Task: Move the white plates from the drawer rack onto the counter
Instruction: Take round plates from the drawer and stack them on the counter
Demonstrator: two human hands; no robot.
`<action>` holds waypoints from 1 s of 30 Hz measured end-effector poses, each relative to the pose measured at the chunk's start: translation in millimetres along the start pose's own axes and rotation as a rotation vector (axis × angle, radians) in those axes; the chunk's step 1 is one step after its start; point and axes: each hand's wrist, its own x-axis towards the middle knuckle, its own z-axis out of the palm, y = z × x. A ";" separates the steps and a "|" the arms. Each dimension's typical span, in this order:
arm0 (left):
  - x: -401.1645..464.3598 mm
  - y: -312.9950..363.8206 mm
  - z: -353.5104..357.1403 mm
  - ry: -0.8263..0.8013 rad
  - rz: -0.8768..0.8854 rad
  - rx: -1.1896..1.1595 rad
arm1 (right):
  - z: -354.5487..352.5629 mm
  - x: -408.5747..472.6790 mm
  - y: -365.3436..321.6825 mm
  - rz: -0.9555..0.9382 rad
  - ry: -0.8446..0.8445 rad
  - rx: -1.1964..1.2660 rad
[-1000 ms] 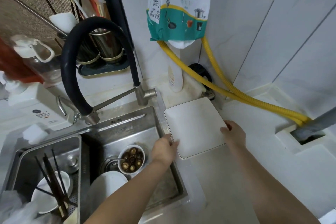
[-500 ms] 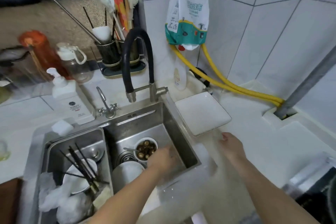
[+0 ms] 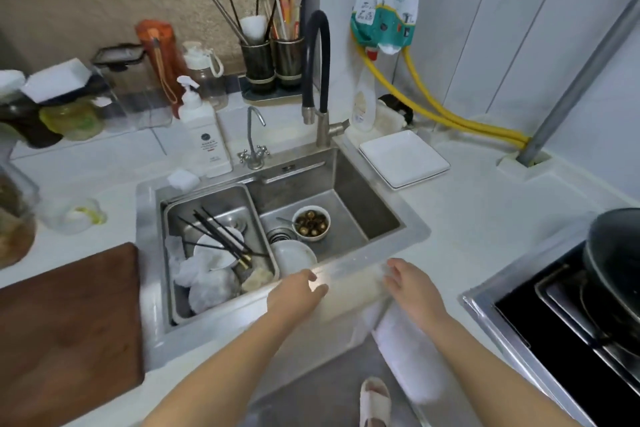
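We get one head-worn view, looking steeply down from close above the sink (image 3: 349, 204), counter (image 3: 485, 211) stretching far.

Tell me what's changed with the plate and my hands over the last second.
Both hands let go of the square white plate and drew back toward the counter's front edge; the left hand and right hand are now open and hold nothing. The plate stays on the counter beside the sink.
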 end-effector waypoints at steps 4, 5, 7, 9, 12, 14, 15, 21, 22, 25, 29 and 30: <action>-31.5 -8.5 9.2 0.003 0.008 -0.012 | 18.5 -30.4 -7.7 -0.041 -0.053 -0.018; -40.6 -10.7 12.4 0.001 0.006 -0.014 | 22.9 -38.5 -8.5 -0.058 -0.073 -0.023; -60.4 -16.4 20.4 -0.006 -0.012 -0.028 | 31.4 -54.5 -8.5 -0.083 -0.107 -0.027; -75.6 -23.0 28.8 -0.015 -0.042 -0.045 | 39.1 -65.5 -6.5 -0.085 -0.131 -0.031; -104.2 -36.0 42.8 -0.005 -0.127 -0.090 | 49.5 -86.3 -3.1 -0.123 -0.197 -0.063; -126.5 -43.5 54.7 -0.018 -0.190 -0.106 | 57.2 -102.2 1.7 -0.148 -0.248 -0.080; -138.3 -47.5 61.3 -0.026 -0.222 -0.109 | 62.2 -111.6 4.3 -0.155 -0.277 -0.089; -209.5 -73.8 86.2 0.028 -0.376 -0.156 | 97.9 -162.8 8.2 -0.215 -0.437 -0.108; -221.4 -79.8 88.5 0.053 -0.398 -0.174 | 104.6 -170.1 5.8 -0.225 -0.469 -0.104; -257.3 -102.8 89.3 0.133 -0.458 -0.221 | 126.0 -190.2 -8.5 -0.272 -0.546 -0.111; -305.9 -143.8 83.8 0.213 -0.564 -0.274 | 150.7 -219.7 -42.1 -0.361 -0.626 -0.109; -316.1 -155.7 82.2 0.233 -0.596 -0.295 | 157.0 -225.3 -52.1 -0.395 -0.644 -0.125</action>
